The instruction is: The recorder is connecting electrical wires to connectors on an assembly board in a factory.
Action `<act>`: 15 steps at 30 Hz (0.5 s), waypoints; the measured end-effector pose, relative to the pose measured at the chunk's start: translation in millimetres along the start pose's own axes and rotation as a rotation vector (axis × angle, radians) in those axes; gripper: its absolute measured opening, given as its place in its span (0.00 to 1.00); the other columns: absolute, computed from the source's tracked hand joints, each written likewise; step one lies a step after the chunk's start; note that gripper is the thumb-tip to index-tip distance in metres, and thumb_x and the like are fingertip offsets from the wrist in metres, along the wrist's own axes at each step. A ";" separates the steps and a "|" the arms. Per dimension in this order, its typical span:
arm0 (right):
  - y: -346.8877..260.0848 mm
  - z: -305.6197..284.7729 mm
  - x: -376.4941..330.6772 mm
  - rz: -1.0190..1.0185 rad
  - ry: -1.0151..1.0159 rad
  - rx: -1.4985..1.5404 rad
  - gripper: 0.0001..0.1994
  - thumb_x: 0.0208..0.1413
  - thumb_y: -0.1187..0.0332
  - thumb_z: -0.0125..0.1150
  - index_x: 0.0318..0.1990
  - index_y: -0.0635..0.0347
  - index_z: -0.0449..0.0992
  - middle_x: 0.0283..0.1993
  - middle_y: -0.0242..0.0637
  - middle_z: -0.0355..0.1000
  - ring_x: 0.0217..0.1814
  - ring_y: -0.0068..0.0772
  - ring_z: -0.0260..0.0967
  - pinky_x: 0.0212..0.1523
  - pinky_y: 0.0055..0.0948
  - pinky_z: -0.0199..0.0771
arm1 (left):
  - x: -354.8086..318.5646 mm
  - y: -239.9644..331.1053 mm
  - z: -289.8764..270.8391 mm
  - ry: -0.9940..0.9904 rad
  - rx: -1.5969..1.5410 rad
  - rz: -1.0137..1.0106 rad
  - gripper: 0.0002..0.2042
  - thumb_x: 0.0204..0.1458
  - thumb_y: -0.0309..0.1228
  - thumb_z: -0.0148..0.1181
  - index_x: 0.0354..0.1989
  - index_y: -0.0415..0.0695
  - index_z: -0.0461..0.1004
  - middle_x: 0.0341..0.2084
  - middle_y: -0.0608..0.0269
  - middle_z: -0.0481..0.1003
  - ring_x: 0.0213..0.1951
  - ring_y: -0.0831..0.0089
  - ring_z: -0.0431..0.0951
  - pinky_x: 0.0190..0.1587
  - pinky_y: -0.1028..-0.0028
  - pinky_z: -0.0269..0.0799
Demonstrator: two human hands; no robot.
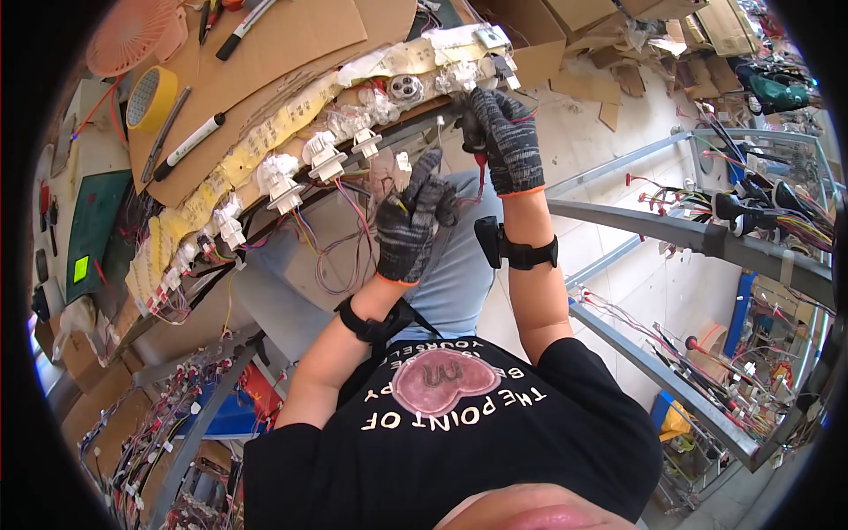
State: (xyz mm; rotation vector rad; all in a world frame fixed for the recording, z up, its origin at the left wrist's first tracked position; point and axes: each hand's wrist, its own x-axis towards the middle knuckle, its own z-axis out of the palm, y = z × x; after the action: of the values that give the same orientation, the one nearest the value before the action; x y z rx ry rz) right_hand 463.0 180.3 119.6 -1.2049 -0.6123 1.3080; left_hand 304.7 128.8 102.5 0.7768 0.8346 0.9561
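Note:
My right hand (pixel 511 146), in a dark knitted glove with an orange cuff, is closed by the far right end of a long, tape-covered board (pixel 300 110). A thin red wire (pixel 481 181) hangs from its fingers toward my left hand. My left hand (pixel 408 225), gloved alike, is closed lower down, in front of the board's near edge. A small white connector (pixel 403 166) shows beside its fingertips; whether the fingers grip it I cannot tell. White plug holders (pixel 324 157) line the board, with coloured wires (pixel 358 231) looping below. A round multi-hole connector (pixel 405 87) sits near the right end.
Cardboard (pixel 291 31) covers the table behind the board, bearing markers (pixel 190 146), a yellow tape roll (pixel 150 99) and a pink fan (pixel 132 37). Metal racks (pixel 689 231) hung with wire bundles stand at right and lower left. Cardboard boxes (pixel 530 35) lie beyond.

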 end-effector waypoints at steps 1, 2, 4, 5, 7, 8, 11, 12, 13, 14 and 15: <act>2.7 0.9 -1.0 0.006 0.005 0.004 0.09 0.54 0.66 0.54 0.31 0.64 0.73 0.19 0.29 0.66 0.17 0.17 0.58 0.18 0.18 0.56 | 3.5 -1.9 0.3 0.001 0.003 -0.008 0.18 0.54 0.30 0.50 0.54 0.42 0.63 0.25 0.68 0.72 0.24 0.83 0.69 0.27 0.81 0.66; 5.4 2.5 -1.8 -0.101 0.062 -0.138 0.09 0.54 0.66 0.54 0.33 0.63 0.74 0.22 0.30 0.68 0.21 0.17 0.61 0.21 0.18 0.59 | 7.9 -3.6 1.1 -0.013 -0.020 0.026 0.17 0.54 0.29 0.51 0.53 0.42 0.65 0.25 0.67 0.72 0.24 0.83 0.69 0.28 0.80 0.67; 8.1 1.7 -3.5 -0.214 0.110 -0.280 0.09 0.54 0.66 0.55 0.35 0.63 0.75 0.26 0.31 0.71 0.24 0.17 0.63 0.24 0.18 0.63 | 11.1 -7.1 1.6 -0.025 -0.041 0.070 0.16 0.54 0.29 0.51 0.51 0.41 0.66 0.25 0.67 0.73 0.24 0.82 0.69 0.28 0.80 0.67; 11.0 -2.9 -6.2 -0.098 0.043 -0.248 0.10 0.53 0.66 0.55 0.38 0.63 0.75 0.29 0.32 0.73 0.27 0.17 0.65 0.27 0.18 0.64 | 13.5 -11.4 0.7 -0.023 -0.063 0.059 0.15 0.55 0.29 0.50 0.51 0.40 0.66 0.24 0.68 0.71 0.23 0.82 0.68 0.27 0.80 0.66; 12.5 0.3 -7.1 0.005 -0.027 -0.183 0.10 0.51 0.66 0.58 0.38 0.61 0.76 0.30 0.28 0.73 0.28 0.16 0.66 0.28 0.18 0.66 | 17.2 -13.7 2.3 -0.012 -0.074 0.057 0.15 0.56 0.29 0.48 0.50 0.38 0.66 0.22 0.70 0.69 0.22 0.82 0.66 0.26 0.81 0.64; 11.5 3.6 -7.5 0.006 -0.029 -0.184 0.10 0.51 0.66 0.58 0.38 0.61 0.76 0.30 0.28 0.73 0.28 0.16 0.66 0.28 0.18 0.66 | 17.5 -14.5 2.0 -0.010 -0.075 0.058 0.15 0.56 0.29 0.48 0.50 0.38 0.66 0.22 0.70 0.69 0.22 0.82 0.66 0.26 0.81 0.64; 7.6 10.0 -5.4 0.058 -0.075 -0.026 0.09 0.51 0.65 0.58 0.36 0.59 0.76 0.28 0.26 0.73 0.26 0.16 0.66 0.26 0.17 0.65 | 20.1 -12.6 3.3 -0.026 0.006 0.071 0.15 0.56 0.28 0.48 0.51 0.37 0.65 0.28 0.66 0.72 0.27 0.81 0.70 0.30 0.80 0.68; 6.8 10.3 -4.2 0.058 -0.078 -0.028 0.09 0.51 0.65 0.58 0.36 0.59 0.76 0.28 0.26 0.73 0.26 0.16 0.66 0.26 0.17 0.65 | 20.7 -9.8 6.7 0.026 0.089 0.167 0.15 0.56 0.28 0.47 0.50 0.37 0.66 0.32 0.63 0.72 0.31 0.78 0.71 0.34 0.80 0.68; 5.9 10.5 -3.7 0.085 -0.019 -0.073 0.09 0.52 0.64 0.56 0.36 0.60 0.75 0.28 0.28 0.73 0.25 0.16 0.65 0.25 0.16 0.64 | 20.0 -7.2 9.7 0.080 0.173 0.262 0.14 0.56 0.27 0.47 0.50 0.37 0.66 0.37 0.60 0.73 0.35 0.76 0.72 0.37 0.79 0.69; 5.1 11.0 -3.3 0.113 0.040 -0.118 0.10 0.53 0.64 0.54 0.36 0.61 0.75 0.28 0.30 0.73 0.23 0.16 0.64 0.24 0.15 0.64 | 19.0 -6.6 11.1 0.084 0.173 0.263 0.14 0.56 0.27 0.47 0.50 0.37 0.66 0.37 0.60 0.73 0.35 0.76 0.72 0.37 0.79 0.69; 4.2 12.5 -3.1 0.114 0.038 -0.119 0.10 0.53 0.64 0.54 0.36 0.61 0.75 0.28 0.30 0.73 0.23 0.16 0.64 0.24 0.15 0.64 | 17.5 -6.3 12.5 0.168 0.320 0.401 0.13 0.56 0.27 0.46 0.49 0.38 0.66 0.39 0.59 0.72 0.38 0.74 0.72 0.40 0.78 0.68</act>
State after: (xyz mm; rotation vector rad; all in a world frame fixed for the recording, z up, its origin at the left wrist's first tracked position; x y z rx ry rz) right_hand 449.5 180.6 120.7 -1.3757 -0.6081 1.3566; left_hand 323.7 139.9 98.5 1.1816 1.0143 1.2729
